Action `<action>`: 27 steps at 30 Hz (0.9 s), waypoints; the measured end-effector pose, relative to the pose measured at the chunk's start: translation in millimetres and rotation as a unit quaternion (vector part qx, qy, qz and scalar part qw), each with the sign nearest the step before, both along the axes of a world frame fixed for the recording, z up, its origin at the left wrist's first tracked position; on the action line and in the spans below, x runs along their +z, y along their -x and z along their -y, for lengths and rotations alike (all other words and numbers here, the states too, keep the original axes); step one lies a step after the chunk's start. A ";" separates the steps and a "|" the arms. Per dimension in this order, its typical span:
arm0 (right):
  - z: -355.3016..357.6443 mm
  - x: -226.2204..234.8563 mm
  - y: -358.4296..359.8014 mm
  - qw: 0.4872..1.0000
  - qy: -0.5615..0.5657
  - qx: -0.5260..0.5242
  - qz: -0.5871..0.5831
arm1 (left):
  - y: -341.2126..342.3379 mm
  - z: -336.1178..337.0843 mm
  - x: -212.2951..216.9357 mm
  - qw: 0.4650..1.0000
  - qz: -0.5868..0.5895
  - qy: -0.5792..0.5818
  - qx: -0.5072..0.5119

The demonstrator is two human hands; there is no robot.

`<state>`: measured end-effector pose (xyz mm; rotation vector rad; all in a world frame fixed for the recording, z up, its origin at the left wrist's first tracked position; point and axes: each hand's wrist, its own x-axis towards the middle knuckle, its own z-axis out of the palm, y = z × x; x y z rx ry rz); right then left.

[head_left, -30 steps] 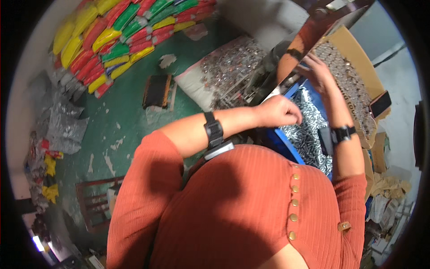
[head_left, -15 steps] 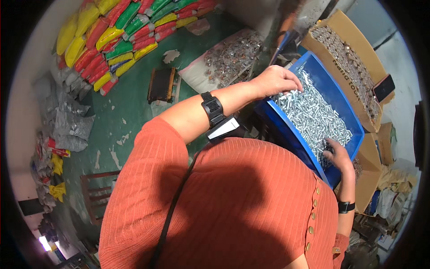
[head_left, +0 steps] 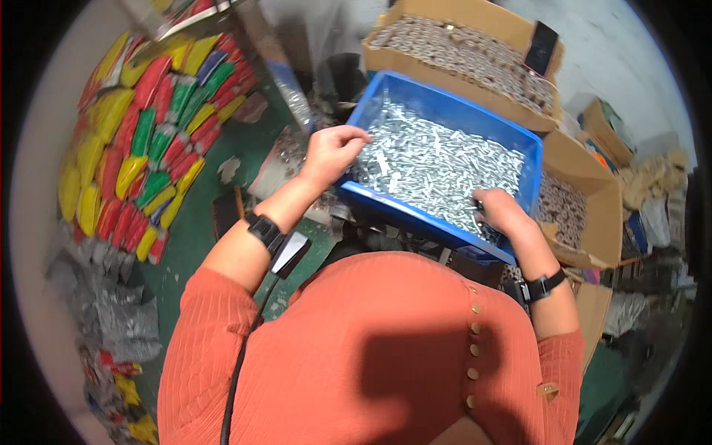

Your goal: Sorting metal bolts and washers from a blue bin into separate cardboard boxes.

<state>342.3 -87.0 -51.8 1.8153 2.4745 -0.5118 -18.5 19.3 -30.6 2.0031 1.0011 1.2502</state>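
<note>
A blue plastic bin (head_left: 437, 96) stands in front of me, with a layer of small silver metal pins (head_left: 445, 163) spread inside. My left hand (head_left: 334, 156) is at the bin's left side, its fingers curled together over the rim; whatever they may hold is hidden. Low in the right part of the bin, my right hand (head_left: 506, 211) reaches into the pins with bent fingers. Something dark shows at its fingertips, too small to name.
Behind the bin is a cardboard box (head_left: 423, 11) of small round metal parts, a phone (head_left: 541, 48) on its edge. Another cardboard box (head_left: 601, 222) with similar parts stands at right. Colourful filled packets (head_left: 152, 141) are piled at far left.
The view has swung right, so the bin now sits nearer the middle. My left hand has drawn back from the pins to the bin's left rim; my right hand stays in the pins.
</note>
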 end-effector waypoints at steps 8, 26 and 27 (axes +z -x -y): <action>-2.8 -6.7 -3.6 0.999 -0.009 -0.011 -0.041 | -5.9 9.3 18.4 0.989 0.013 0.149 0.003; -74.0 62.8 67.0 0.822 0.245 -0.282 -0.430 | 10.3 1.6 9.4 0.972 0.101 0.175 -0.123; -86.5 45.9 77.8 0.922 0.135 -0.178 -0.315 | 9.3 0.9 11.9 0.971 0.101 0.173 -0.132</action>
